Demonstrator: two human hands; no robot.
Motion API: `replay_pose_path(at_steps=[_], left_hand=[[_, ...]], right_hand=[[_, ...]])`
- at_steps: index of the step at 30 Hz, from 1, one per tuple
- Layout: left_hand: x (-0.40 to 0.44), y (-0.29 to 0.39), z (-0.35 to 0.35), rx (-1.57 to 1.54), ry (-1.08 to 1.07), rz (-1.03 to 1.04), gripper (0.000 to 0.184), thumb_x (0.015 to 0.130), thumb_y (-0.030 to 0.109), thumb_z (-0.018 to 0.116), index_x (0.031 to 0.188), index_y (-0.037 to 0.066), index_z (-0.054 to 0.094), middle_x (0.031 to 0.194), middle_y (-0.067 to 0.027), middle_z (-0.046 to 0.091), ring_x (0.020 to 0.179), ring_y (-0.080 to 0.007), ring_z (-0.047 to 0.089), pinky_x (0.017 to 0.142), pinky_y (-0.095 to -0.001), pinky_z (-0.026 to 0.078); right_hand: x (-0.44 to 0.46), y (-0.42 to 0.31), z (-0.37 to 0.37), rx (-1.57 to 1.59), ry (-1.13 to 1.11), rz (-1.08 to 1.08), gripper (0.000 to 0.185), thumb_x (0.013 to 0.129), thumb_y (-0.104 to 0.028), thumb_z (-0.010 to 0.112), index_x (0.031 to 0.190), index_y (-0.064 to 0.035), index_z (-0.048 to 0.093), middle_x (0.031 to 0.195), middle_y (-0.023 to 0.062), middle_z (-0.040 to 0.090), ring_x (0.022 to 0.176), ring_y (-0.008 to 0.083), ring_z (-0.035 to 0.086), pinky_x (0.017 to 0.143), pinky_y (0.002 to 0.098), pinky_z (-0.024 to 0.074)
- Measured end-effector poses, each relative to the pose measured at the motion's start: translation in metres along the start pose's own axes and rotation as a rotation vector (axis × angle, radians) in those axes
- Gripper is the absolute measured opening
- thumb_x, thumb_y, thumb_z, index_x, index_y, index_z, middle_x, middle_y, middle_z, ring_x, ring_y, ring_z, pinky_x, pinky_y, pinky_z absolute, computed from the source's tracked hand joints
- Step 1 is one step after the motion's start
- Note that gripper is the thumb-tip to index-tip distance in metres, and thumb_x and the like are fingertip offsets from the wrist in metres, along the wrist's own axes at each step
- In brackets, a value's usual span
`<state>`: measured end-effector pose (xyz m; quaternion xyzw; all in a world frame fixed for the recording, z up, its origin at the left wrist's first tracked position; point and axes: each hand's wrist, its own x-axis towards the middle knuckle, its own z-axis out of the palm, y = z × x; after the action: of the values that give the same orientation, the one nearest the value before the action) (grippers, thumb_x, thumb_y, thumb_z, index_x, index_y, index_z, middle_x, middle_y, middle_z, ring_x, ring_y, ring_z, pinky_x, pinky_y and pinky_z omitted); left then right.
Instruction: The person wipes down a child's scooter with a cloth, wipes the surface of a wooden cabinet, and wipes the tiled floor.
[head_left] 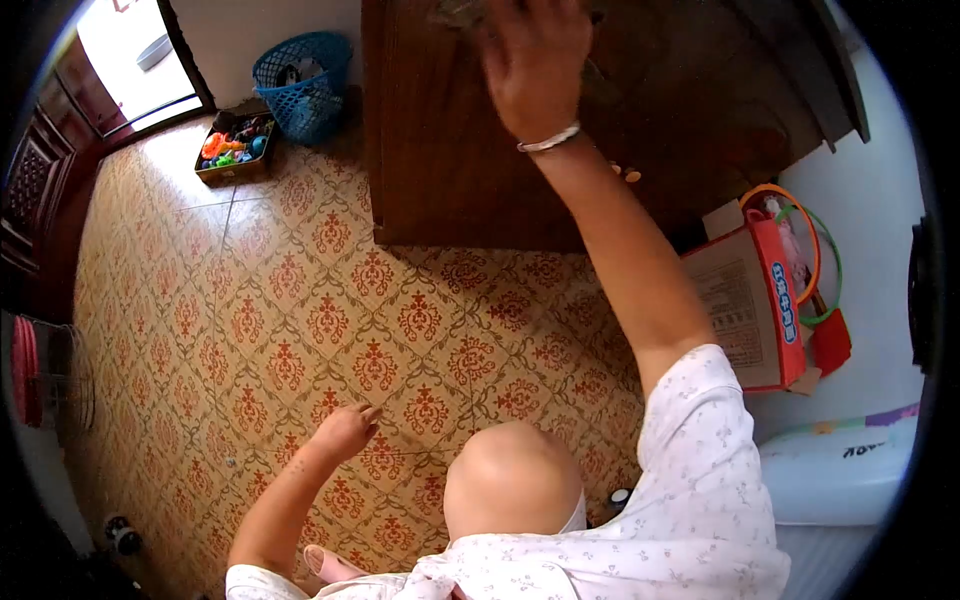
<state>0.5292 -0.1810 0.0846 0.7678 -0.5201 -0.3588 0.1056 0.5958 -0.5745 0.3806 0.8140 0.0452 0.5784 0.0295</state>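
My right hand (540, 75) reaches out over the dark wooden furniture top (450, 170), a braided bracelet (549, 140) at its wrist. Its thumb stands apart from the fingers, whose ends run toward the upper picture edge and are slightly blurred. Close by the thumb is a greyish, indistinct patch (460, 12); whether the hand touches it I cannot tell. Small pale round pieces (631, 174) lie on the wood beside my forearm. My left hand (348, 430) hangs in the air above the patterned floor (330, 320), loosely bent, with nothing in it.
A blue plastic basket (310, 90) and a box of colourful toys (235, 145) stand beyond the furniture's left side. At right, a red-edged cardboard box (745, 300) holds hoops (818, 270). My bent knee (515, 480) is below. An open doorway (135, 60) lies far left.
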Motion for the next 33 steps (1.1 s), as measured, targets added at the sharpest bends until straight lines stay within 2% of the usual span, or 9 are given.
replay_pose_path(at_steps=[3,7,10,13,15,20,22,30,33], left_hand=[[0.004,0.009,0.015,-0.094,0.014,-0.012,0.038,0.093,0.021,0.054,0.128,0.006,0.052,0.12,-0.0145,0.059,0.105,-0.0336,0.058,0.089,-0.0423,0.049],[-0.015,0.011,0.027,-0.162,0.005,-0.098,0.039,0.091,0.02,0.056,0.128,0.007,0.053,0.12,-0.0167,0.059,0.102,-0.0363,0.059,0.085,-0.044,0.05],[-0.044,0.006,0.04,-0.187,0.004,-0.181,0.038,0.091,0.02,0.057,0.126,0.007,0.054,0.119,-0.0163,0.06,0.102,-0.0363,0.059,0.084,-0.0437,0.05],[-0.057,-0.004,0.05,-0.151,-0.07,-0.22,0.034,0.093,0.024,0.054,0.122,0.007,0.057,0.114,-0.0177,0.061,0.101,-0.0353,0.059,0.086,-0.0439,0.05],[-0.057,-0.007,0.052,-0.122,-0.059,-0.228,0.033,0.093,0.022,0.053,0.123,0.007,0.057,0.114,-0.017,0.061,0.101,-0.0358,0.059,0.087,-0.0445,0.049],[-0.025,0.003,0.03,-0.074,-0.138,-0.154,0.035,0.093,0.021,0.052,0.125,0.006,0.056,0.12,-0.0151,0.059,0.105,-0.0344,0.058,0.089,-0.0441,0.049],[-0.011,0.005,0.021,-0.018,-0.168,-0.121,0.037,0.094,0.022,0.052,0.128,0.007,0.054,0.122,-0.0139,0.059,0.106,-0.0337,0.058,0.09,-0.0434,0.049],[0.02,0.022,-0.002,-0.023,-0.125,-0.053,0.037,0.095,0.023,0.051,0.129,0.01,0.053,0.126,-0.0118,0.057,0.108,-0.0328,0.057,0.09,-0.0428,0.049],[0.014,0.028,-0.012,0.024,-0.073,-0.043,0.036,0.095,0.023,0.051,0.129,0.01,0.054,0.124,-0.0122,0.058,0.107,-0.0337,0.058,0.089,-0.0425,0.05]], right_hand=[[-0.055,-0.004,0.033,-0.422,-0.449,-0.369,0.04,0.092,-0.019,0.054,0.132,-0.0153,0.053,0.142,0.0096,0.044,0.131,0.0314,0.038,0.098,0.0457,0.0395],[-0.228,0.0,0.073,-0.094,-0.915,-0.522,0.054,0.091,-0.017,0.049,0.144,-0.0172,0.04,0.156,0.0008,0.024,0.143,0.0187,0.023,0.112,0.0392,0.0281],[-0.318,0.012,0.095,-0.94,-0.757,-1.164,0.053,0.092,-0.013,0.045,0.145,-0.0159,0.038,0.157,-0.0001,0.021,0.144,0.0144,0.021,0.115,0.036,0.0244],[-0.305,0.028,0.082,-1.056,-0.5,-1.178,0.054,0.092,-0.013,0.048,0.145,-0.0155,0.037,0.158,-0.0011,0.019,0.143,0.0115,0.023,0.114,0.0344,0.0273],[-0.201,0.015,0.026,0.076,-1.017,-0.376,0.049,0.094,-0.012,0.05,0.142,-0.0102,0.04,0.155,-0.0004,0.027,0.143,0.0228,0.024,0.111,0.0345,0.034],[-0.085,0.06,-0.021,-0.24,-0.537,-0.374,0.044,0.083,-0.006,0.058,0.126,-0.0101,0.058,0.146,0.0025,0.041,0.133,0.0264,0.04,0.098,0.0439,0.0427],[-0.057,0.073,-0.043,-0.241,-0.139,-0.099,0.047,0.081,-0.004,0.056,0.128,-0.0111,0.057,0.143,0.0043,0.045,0.132,0.0272,0.041,0.099,0.0497,0.0407],[-0.226,0.064,-0.029,-0.125,-0.557,-0.2,0.036,0.082,-0.006,0.055,0.116,-0.0117,0.063,0.127,0.0073,0.054,0.124,0.0302,0.045,0.098,0.0467,0.0394],[-0.24,0.052,-0.062,0.015,-0.831,0.228,0.028,0.083,-0.003,0.057,0.11,-0.0085,0.066,0.131,0.0089,0.052,0.125,0.0257,0.045,0.103,0.0416,0.0375]])
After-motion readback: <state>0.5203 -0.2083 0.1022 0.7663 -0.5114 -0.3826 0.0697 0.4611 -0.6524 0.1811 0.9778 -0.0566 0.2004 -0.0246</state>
